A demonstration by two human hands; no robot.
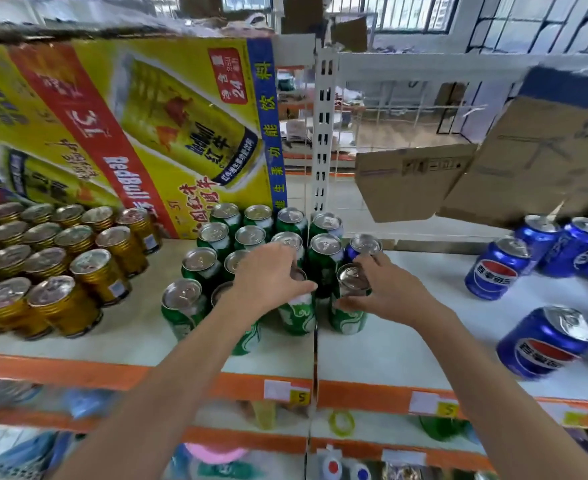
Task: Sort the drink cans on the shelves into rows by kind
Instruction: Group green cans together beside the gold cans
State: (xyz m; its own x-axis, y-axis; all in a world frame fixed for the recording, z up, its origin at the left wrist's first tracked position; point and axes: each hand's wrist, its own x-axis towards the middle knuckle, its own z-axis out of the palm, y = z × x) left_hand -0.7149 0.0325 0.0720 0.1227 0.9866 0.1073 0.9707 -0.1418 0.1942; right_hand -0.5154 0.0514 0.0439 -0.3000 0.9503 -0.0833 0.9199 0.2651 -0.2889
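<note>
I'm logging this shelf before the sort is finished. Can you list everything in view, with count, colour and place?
gold cans: many, partly cut off, gold, shelf left
green cans: about fifteen, green, shelf centre
blue cans: at least six, blue; one behind the green block, the others at the right
yellow drink carton: one, yellow with red band, behind the gold cans
cardboard boxes: two, brown, upper right
shelf: white deck, orange front edge
price tags: three, white and yellow, on the orange edge
left hand: over the green cans
right hand: grips a front green can

Bright daylight from rear windows; edges warped, blurred.
</note>
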